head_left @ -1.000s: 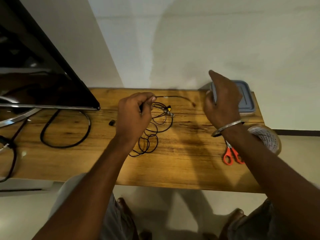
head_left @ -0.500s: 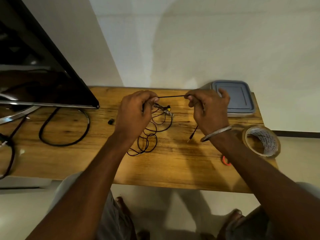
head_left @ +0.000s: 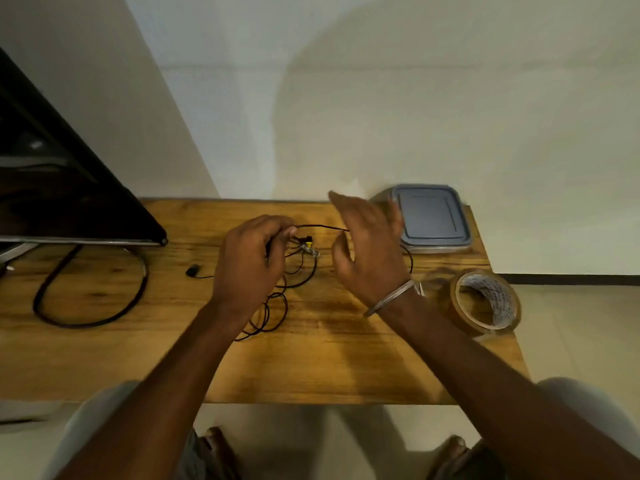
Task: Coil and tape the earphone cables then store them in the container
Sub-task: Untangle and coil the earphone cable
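Centre frame on the table (head_left: 311,368): tangled black earphone cable (head_left: 322,227), pinched near its top in the curled left hand (head_left: 249,258). One strand stretched rightward to the right hand (head_left: 372,251), fingers straight and spread, no grip visible. Behind it by the wall, lidded grey container (head_left: 433,216); tape roll (head_left: 485,303) at right edge.

We find no wording we can read here — only dark print on the white inner core of the tape roll (head_left: 500,299), too blurred to make out.
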